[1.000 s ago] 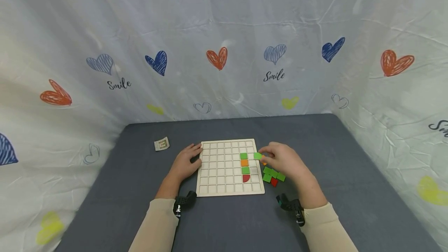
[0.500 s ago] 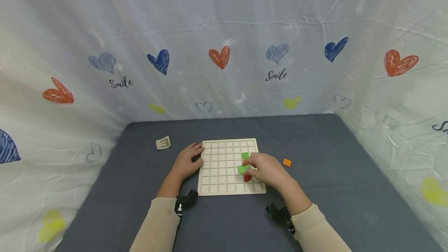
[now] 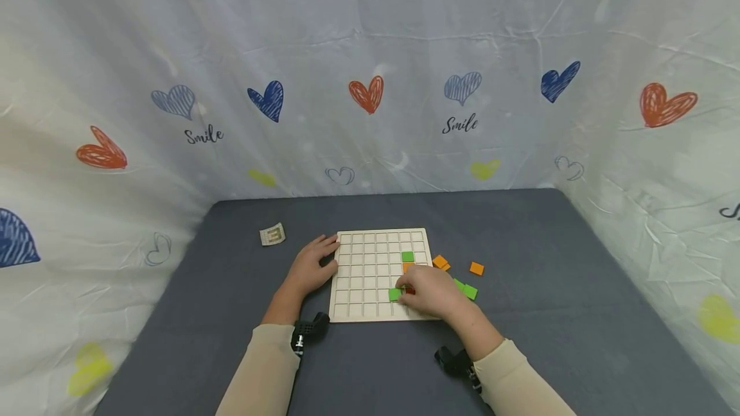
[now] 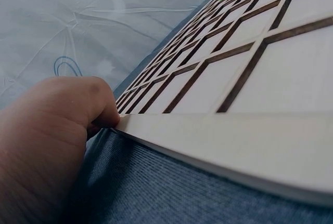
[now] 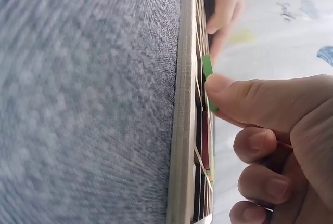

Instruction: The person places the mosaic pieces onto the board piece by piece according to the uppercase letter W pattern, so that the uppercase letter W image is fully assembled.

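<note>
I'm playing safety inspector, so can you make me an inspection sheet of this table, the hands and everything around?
Surface: dark grey table, under the board.
Job's things: pale gridded board; on it a green tile, an orange tile and a partly hidden red tile; loose orange tiles and loose green tiles lie right of it.
Clutter: small printed paper, beyond the left hand.
Hands: left hand touches the board's left edge; right hand pinches another green tile over the board.
Cables: nothing clearly seen.
Surroundings: whitish curtain printed with hearts and "Smile".
</note>
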Available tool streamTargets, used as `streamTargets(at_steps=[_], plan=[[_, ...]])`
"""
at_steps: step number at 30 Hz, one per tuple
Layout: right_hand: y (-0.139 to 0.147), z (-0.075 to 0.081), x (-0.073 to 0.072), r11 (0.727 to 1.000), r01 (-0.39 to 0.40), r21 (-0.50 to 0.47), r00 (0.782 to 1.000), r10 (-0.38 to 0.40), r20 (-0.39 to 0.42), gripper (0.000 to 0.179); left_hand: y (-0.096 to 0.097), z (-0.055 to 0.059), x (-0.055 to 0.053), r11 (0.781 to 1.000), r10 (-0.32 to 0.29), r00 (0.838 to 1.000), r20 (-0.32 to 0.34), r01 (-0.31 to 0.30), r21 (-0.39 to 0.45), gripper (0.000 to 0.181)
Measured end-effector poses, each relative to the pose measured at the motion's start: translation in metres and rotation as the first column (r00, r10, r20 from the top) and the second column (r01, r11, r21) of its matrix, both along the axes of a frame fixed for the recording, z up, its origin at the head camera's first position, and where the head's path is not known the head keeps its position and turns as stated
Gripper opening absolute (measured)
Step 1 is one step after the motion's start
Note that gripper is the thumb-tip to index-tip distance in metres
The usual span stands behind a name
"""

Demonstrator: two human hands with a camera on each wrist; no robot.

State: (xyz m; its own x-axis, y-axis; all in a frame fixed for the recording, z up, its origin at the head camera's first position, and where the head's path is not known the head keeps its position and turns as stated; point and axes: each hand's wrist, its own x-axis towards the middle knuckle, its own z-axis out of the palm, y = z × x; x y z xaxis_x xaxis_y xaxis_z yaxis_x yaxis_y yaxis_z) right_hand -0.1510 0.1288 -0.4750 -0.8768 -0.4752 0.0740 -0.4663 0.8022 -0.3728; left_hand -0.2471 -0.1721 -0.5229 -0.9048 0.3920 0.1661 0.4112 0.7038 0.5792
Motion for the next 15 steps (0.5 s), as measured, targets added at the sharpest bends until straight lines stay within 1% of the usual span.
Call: streamTargets(at_steps=[8,10,15], plan=[[0.0003,-0.0015,-0.0003,0.999,0.042,0.013,0.999,-0.042,-0.017,0.014,0.0011,-0.0019,-0.0013,1.0,0.019,1.0,0.009,-0.019,-0.013,0.054],[0.0002,-0.0015,-0.0003,0.998,0.063,0.019,0.998,-0.062,-0.016,0.014,0.001,-0.002,-0.0013,1.0,0.018,1.0,0.009,-0.018,-0.01,0.054],[-0.0016,-0.0001,0.001,0.991,0.132,0.011,0.991,-0.132,0.025,0.018,0.0007,-0.0027,-0.0006,1.0,0.015,1.0,0.009,-0.015,-0.002,0.054]])
